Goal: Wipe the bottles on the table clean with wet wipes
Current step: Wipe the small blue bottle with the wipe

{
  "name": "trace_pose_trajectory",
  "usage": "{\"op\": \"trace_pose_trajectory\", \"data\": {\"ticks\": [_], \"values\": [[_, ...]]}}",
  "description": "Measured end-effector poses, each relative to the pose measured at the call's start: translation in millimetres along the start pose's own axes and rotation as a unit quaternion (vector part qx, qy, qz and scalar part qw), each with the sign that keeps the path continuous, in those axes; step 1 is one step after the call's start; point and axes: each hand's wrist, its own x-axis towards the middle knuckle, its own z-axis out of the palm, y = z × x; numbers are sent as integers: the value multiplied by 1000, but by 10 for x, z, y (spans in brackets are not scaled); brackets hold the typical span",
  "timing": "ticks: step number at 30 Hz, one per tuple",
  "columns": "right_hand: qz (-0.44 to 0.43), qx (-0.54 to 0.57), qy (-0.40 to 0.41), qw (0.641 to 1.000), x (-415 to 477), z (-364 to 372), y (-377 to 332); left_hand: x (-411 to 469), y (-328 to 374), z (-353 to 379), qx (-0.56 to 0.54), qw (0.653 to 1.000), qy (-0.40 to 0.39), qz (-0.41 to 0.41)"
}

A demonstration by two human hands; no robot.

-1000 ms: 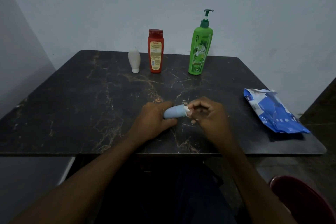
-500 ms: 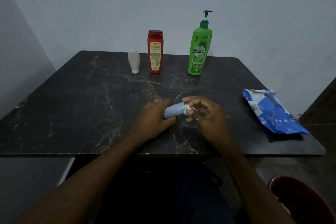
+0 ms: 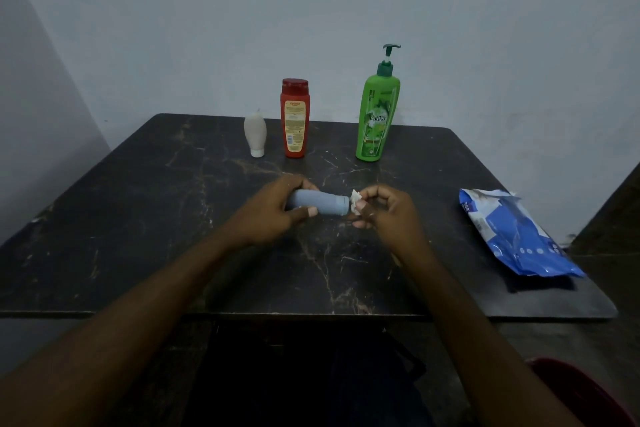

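Observation:
My left hand (image 3: 273, 215) grips a small grey-blue bottle (image 3: 323, 203), held sideways above the middle of the dark marble table (image 3: 138, 218). My right hand (image 3: 384, 211) pinches a crumpled white wet wipe (image 3: 355, 202) against the bottle's right end. At the back of the table stand a small white bottle (image 3: 255, 134) on its cap, a red bottle (image 3: 294, 118) and a tall green pump bottle (image 3: 377, 114).
A blue pack of wet wipes (image 3: 516, 236) lies near the table's right edge. A red chair (image 3: 585, 392) shows at the bottom right. Walls close in behind and on the left.
Both hands have lifted slightly and moved farther from me with the bottle. The wipe has slid off to the bottle's right end, baring more of its body.

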Motion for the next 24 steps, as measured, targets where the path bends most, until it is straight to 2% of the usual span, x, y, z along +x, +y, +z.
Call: {"op": "trace_pose_trajectory", "data": {"ticks": [5,8,19,24], "values": [[82,37,7,996,297,-40,68,400,72,-238,85,996,33,8],[100,47,16,994,497,-59,151,712,142,-335,156,987,40,26],[1,-64,62,996,1321,-69,400,1942,273,-474,331,941,-3,67],[-9,-54,91,994,1519,-99,520,2363,233,-418,376,923,-20,73]]}}
